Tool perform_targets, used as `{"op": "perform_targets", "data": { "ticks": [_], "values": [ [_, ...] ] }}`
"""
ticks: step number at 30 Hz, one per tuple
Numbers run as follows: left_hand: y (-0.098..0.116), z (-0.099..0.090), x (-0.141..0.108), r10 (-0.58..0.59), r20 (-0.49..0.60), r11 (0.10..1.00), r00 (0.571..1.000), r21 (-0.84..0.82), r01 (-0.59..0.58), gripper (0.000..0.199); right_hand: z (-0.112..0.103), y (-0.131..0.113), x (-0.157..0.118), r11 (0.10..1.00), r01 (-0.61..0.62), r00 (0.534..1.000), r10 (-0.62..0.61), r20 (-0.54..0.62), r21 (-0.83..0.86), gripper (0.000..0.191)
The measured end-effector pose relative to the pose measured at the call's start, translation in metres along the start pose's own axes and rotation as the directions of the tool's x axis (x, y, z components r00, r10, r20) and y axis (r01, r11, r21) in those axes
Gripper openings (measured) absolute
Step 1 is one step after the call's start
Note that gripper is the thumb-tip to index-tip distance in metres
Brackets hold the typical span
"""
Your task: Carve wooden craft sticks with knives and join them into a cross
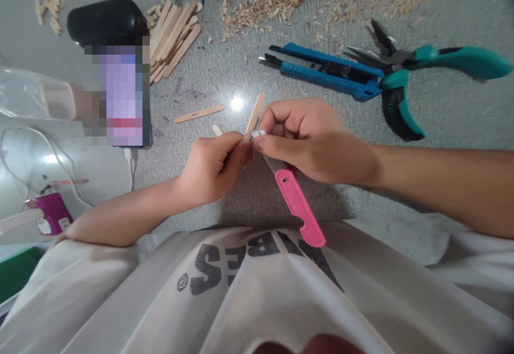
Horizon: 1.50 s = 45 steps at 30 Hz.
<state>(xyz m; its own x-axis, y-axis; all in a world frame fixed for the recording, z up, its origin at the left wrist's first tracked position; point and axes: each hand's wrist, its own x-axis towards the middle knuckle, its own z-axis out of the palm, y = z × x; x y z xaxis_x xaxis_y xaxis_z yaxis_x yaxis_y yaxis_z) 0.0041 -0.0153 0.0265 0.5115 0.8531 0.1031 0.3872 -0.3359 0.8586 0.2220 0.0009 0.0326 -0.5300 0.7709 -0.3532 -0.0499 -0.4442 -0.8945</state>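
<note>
My left hand [214, 166] is closed, its thumb and fingers pinching a wooden craft stick [256, 110] whose free end points up and away. My right hand [305, 140] grips the blade of a pink-handled folding knife [300, 206] close to its tip. The blade tip meets the craft stick right beside my left thumb. The knife's handle hangs free below my right hand, toward the shirt. Another stick end [217, 129] pokes out behind my left hand. A loose craft stick with a small slot in its middle [185, 117] lies beyond that hand.
A blue utility cutter [329, 70] and teal-handled pliers [401, 70] lie at right. Wood shavings [277, 0] are scattered at the back. Left are a stack of craft sticks [176, 35], a black case [106, 22], a phone [122, 97] on a cable, and a purple plug adapter [50, 212].
</note>
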Motion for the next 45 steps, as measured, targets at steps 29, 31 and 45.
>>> {"op": "perform_targets", "data": {
  "ticks": [29,31,45],
  "values": [
    [0.005,-0.007,0.006,-0.132,0.028,0.976,0.991,-0.171,0.135,0.042,-0.009,-0.002,0.005,0.999,0.049,0.998,-0.049,0.049,-0.001,0.028],
    [0.005,-0.006,0.007,-0.125,0.023,0.977,0.992,-0.173,0.127,0.042,-0.01,-0.001,0.006,1.0,0.018,0.998,-0.019,0.067,0.016,0.028],
    [0.005,-0.008,0.009,-0.117,0.071,0.986,0.991,-0.114,0.125,0.038,-0.008,-0.007,0.006,1.0,-0.021,1.0,0.021,-0.006,0.007,0.027]
  ]
}}
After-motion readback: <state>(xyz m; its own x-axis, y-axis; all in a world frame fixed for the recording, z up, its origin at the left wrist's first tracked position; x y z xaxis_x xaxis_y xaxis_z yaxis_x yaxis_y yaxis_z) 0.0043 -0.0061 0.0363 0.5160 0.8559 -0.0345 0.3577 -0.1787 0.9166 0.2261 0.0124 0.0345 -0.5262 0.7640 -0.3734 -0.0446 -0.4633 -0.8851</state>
